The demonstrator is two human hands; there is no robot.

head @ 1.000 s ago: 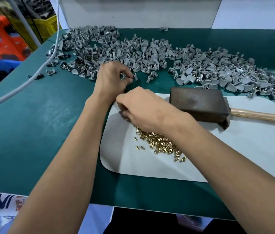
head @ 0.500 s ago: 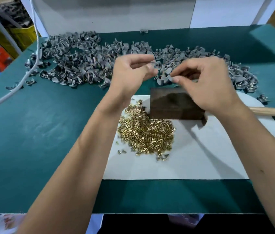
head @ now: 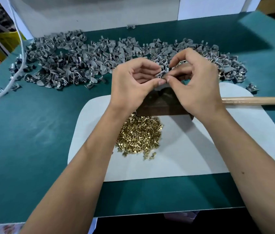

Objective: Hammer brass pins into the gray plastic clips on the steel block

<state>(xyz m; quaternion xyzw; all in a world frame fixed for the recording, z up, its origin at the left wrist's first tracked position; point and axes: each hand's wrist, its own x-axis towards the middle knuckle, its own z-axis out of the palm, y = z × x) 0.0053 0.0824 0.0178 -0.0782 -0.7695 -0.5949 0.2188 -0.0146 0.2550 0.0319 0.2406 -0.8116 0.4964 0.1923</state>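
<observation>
Left hand (head: pixel 133 81) pinches small gray plastic clip (head: pixel 161 73); right hand (head: pixel 196 85) pinches at it, pin unseen; dark steel block (head: pixel 160 105) directly below.

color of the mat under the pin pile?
White, or very pale gray. The mat lies on the green table, under the brass pins. Head view, the only one.

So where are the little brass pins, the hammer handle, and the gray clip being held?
brass pins (head: pixel 139 135): head view, middle of the heap.
hammer handle (head: pixel 258 100): head view, bare wooden shaft.
gray clip (head: pixel 161 73): head view, part showing between the fingertips.
</observation>
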